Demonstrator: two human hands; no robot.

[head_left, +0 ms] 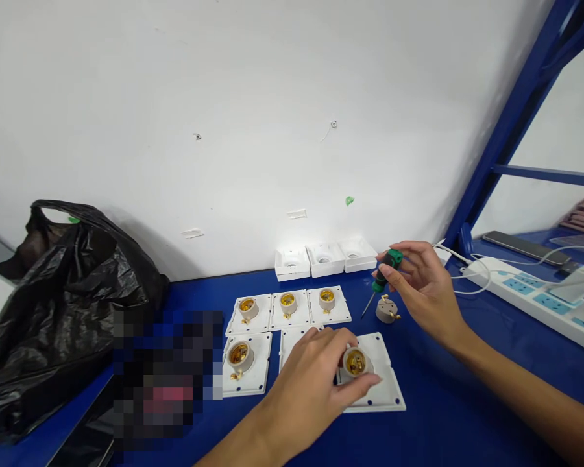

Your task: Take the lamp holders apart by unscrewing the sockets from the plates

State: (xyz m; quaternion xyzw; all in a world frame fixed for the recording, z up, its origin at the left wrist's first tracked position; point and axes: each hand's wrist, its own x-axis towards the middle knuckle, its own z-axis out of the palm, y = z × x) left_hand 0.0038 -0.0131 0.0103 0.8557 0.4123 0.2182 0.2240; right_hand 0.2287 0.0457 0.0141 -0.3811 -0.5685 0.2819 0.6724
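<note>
My left hand (316, 370) grips a round lamp socket (356, 362) with a brass-coloured inside, between thumb and fingers. The socket is over a square white plate (387, 383) at the front right. Raised to the right, my right hand (421, 285) holds a screwdriver (385, 272) with a green and black handle, its thin shaft pointing down and left. Below that hand a loose socket (386, 310) lies on the blue table with its brass terminals showing. Several plates with sockets, such as the front-left one (241, 357), stand in two rows. My left hand partly covers the front middle plate (289, 340).
Three white box-shaped covers (324, 258) stand against the wall. A black plastic bag (73, 305) sits at the left, beside a blurred-out patch. At the right are a white power strip (540, 301) with cables, a blue frame post (496, 143) and a dark flat device (525, 246).
</note>
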